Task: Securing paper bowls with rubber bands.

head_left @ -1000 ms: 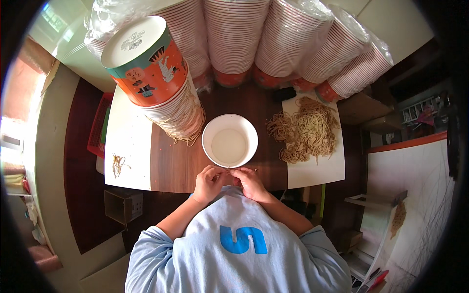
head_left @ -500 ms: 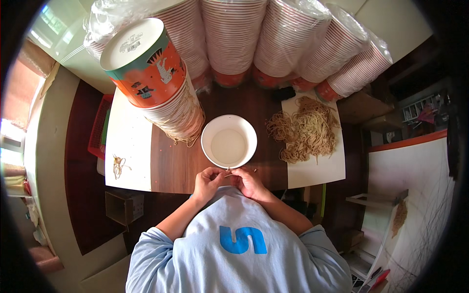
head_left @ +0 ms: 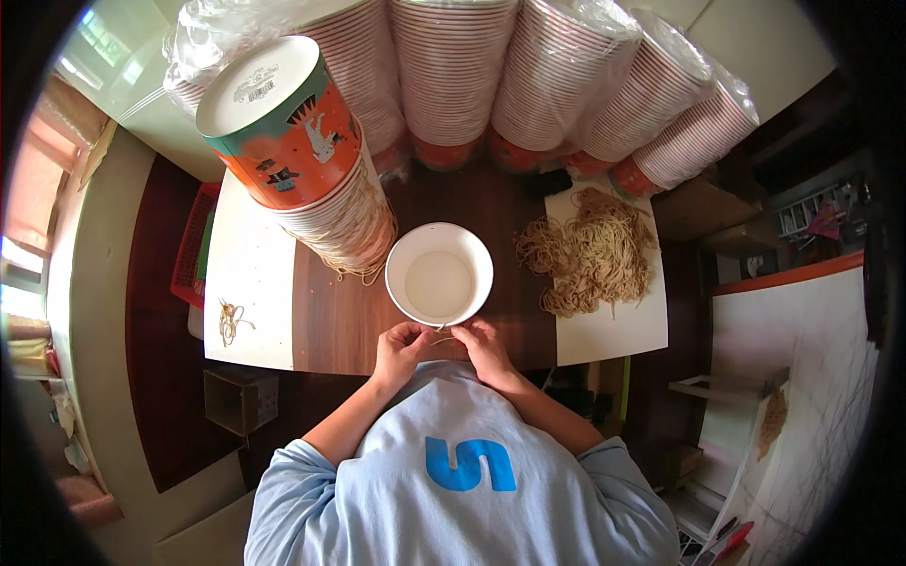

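Observation:
A white paper bucket (head_left: pixel 440 247), its mouth turned up toward me, is at the near middle of the table. Thin tan cord (head_left: pixel 443 340) shows at its near rim, with a small knot or loop against the edge. My left hand (head_left: pixel 400 351) pinches the cord just left of that spot. On the other side my right hand (head_left: pixel 483 347) is closed on the same cord, its fingers close to the rim. The fingertips partly hide the cord. At the left stands an upside-down stack of buckets (head_left: pixel 283 141), the top one orange and green, with cords hanging along its lower part.
A heap of tan cords (head_left: pixel 601 253) lies on the right white board. Several plastic-wrapped bucket stacks (head_left: pixel 453 75) line the far side. A few loose cords (head_left: pixel 231 323) rest on the left board, near a red basket (head_left: pixel 192 245). A black object (head_left: pixel 547 182) sits by the cord heap.
The bucket has shifted slightly left. My right hand has moved a little up and right, and more cord shows between the two hands.

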Demonstrator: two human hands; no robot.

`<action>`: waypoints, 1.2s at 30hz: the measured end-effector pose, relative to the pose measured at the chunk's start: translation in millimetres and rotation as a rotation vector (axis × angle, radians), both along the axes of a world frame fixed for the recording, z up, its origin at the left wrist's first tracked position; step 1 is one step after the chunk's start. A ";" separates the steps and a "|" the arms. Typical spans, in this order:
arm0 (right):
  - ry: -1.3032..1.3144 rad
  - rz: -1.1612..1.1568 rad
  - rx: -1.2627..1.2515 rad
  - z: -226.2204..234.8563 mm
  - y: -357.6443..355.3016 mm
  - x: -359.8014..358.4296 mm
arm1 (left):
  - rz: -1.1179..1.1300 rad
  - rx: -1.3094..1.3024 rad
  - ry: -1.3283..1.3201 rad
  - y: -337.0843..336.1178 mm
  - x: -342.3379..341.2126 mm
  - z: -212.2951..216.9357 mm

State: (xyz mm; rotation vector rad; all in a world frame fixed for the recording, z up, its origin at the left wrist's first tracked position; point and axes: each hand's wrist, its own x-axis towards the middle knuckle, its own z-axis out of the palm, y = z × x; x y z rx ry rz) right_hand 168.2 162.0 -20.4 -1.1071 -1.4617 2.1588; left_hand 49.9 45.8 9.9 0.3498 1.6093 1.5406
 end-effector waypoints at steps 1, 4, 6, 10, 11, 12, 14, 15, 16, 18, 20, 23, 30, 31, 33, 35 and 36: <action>0.048 0.018 -0.101 8.9 0.9 0.8 | 0.004 0.005 -0.009 -0.3 0.1 -0.2; 0.128 0.053 -0.270 17.2 0.1 -1.1 | 0.027 0.046 -0.051 -0.9 0.6 -4.6; 0.160 0.069 -0.337 17.3 -0.9 -1.6 | 0.019 0.037 -0.028 -1.1 0.9 -7.6; 0.155 0.061 -0.325 8.9 -2.1 -1.9 | 0.004 0.037 0.027 -0.9 1.4 -8.9; 0.161 0.069 -0.309 4.7 -2.5 -1.9 | 0.004 0.038 0.027 -0.5 1.6 -8.8; 0.162 0.069 -0.308 -0.2 -3.3 -2.0 | 0.005 0.051 0.015 0.0 2.0 -8.7; 0.131 0.071 -0.146 -8.2 -4.7 -2.8 | 0.006 0.064 0.002 0.6 2.4 -9.6; 0.131 0.071 -0.146 -11.2 -4.6 -2.9 | -0.001 0.064 0.004 0.8 2.6 -10.9; 0.088 0.075 -0.061 -11.1 -4.4 -3.5 | -0.007 0.064 0.008 0.8 2.9 -12.1; 0.046 0.079 0.026 -8.7 -3.6 -3.6 | -0.009 0.039 0.016 -0.6 2.1 -16.8; -0.109 0.126 0.311 4.3 -1.5 -5.5 | -0.008 0.013 0.022 -0.8 1.8 -18.4; -0.085 0.088 0.441 13.1 -1.9 -7.3 | 0.012 0.023 -0.018 1.3 2.3 -14.5; -0.113 0.012 0.572 0.9 -6.9 -6.4 | -0.043 0.049 -0.468 -4.1 -3.0 -16.7; -0.111 0.005 0.556 1.7 -7.2 -6.5 | -0.050 0.050 -0.566 -4.9 -4.2 -11.8; -0.107 0.001 0.540 0.9 -7.8 -6.0 | -0.056 0.025 -0.550 -6.6 -2.8 -9.5; 0.079 -0.031 0.204 -5.2 -5.6 -3.8 | -0.066 0.001 -0.534 -6.8 -1.4 -1.8; 0.123 -0.020 0.156 -10.5 -4.5 -1.1 | -0.108 -0.030 -0.401 -7.6 0.0 4.1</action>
